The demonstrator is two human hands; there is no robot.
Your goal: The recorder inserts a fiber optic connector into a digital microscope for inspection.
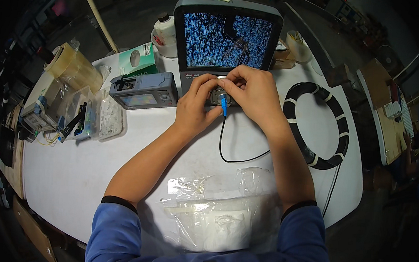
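Note:
A blue fibre-optic connector [224, 105] sits upright in a small metal fixture [217, 97] at the foot of a grey monitor unit [227, 36]. From it a thin black cable [222, 141] loops down and to the right, passing under my right forearm. My left hand [195, 101] wraps its curled fingers about the fixture's left side and top. With thumb and forefinger pinched together, my right hand [250, 92] meets it at the fixture's top edge; fingers hide whatever is between them. On the monitor's screen shows a streaky blue and black picture.
Right of my arm lies a black cable coil [290, 107] bound with white ties. A grey handheld device [144, 92], a green tissue box [137, 59], tape rolls [74, 67] and a plastic tray [83, 116] stand left. Clear plastic bags [228, 223] lie close to me.

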